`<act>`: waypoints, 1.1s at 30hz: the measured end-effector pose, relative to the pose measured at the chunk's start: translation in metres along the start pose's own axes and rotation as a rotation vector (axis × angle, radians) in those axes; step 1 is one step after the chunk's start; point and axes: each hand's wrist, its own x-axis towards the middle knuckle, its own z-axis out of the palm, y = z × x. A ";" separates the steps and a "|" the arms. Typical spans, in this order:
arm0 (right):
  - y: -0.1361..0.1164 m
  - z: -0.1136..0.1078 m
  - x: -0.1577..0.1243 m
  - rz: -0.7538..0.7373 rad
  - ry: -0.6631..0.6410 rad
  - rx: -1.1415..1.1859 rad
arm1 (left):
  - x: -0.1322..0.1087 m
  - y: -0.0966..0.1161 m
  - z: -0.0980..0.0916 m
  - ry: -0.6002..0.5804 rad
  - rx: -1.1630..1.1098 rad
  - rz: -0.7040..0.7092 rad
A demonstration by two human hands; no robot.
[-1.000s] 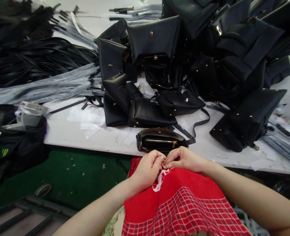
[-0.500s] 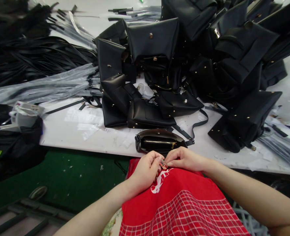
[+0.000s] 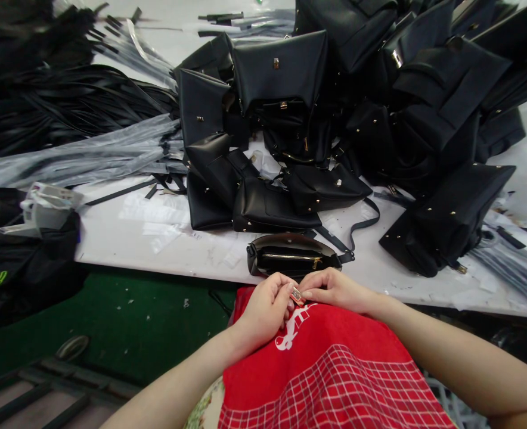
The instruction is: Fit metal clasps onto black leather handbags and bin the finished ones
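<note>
Close to my body, at the table's front edge, my left hand [image 3: 267, 305] is closed with thumb and forefinger pinching a small gold metal clasp [image 3: 296, 295]. My right hand [image 3: 330, 288] meets it from the other side, its fingertips pressed against the clasp's right edge. Both hands rest against a red apron [image 3: 335, 339] with a white print and a checked lower part. Just beyond my fingers an open black handbag [image 3: 299, 245] stands on the table, its gold inner zipper facing up. Whether the clasp is attached to anything is hidden by my fingers.
Black handbags [image 3: 276, 77] are piled across the middle and right of the white table [image 3: 156, 256]. Bundles of black straps [image 3: 67, 107] and plastic-wrapped strips lie at the left. A black bag [image 3: 35, 268] with a white object on it hangs over the left edge.
The hands keep their grip on the clasp and have barely moved. The whole view has shifted very slightly.
</note>
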 end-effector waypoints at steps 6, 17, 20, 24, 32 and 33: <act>0.002 -0.002 -0.003 -0.004 -0.019 0.057 | -0.002 0.003 0.000 0.009 -0.022 0.010; 0.009 0.006 0.000 0.101 0.057 0.145 | 0.001 0.000 -0.002 0.010 0.024 0.003; 0.010 0.008 0.001 0.109 0.068 0.162 | 0.001 0.001 -0.001 0.016 0.003 -0.010; 0.011 0.008 0.001 0.113 0.073 0.182 | -0.001 0.003 0.001 0.002 -0.025 -0.022; -0.012 0.012 -0.011 -0.038 0.279 -0.200 | 0.000 0.003 0.000 -0.018 -0.093 -0.004; -0.014 0.014 -0.012 -0.067 0.304 -0.300 | 0.000 0.003 0.000 -0.021 -0.092 0.000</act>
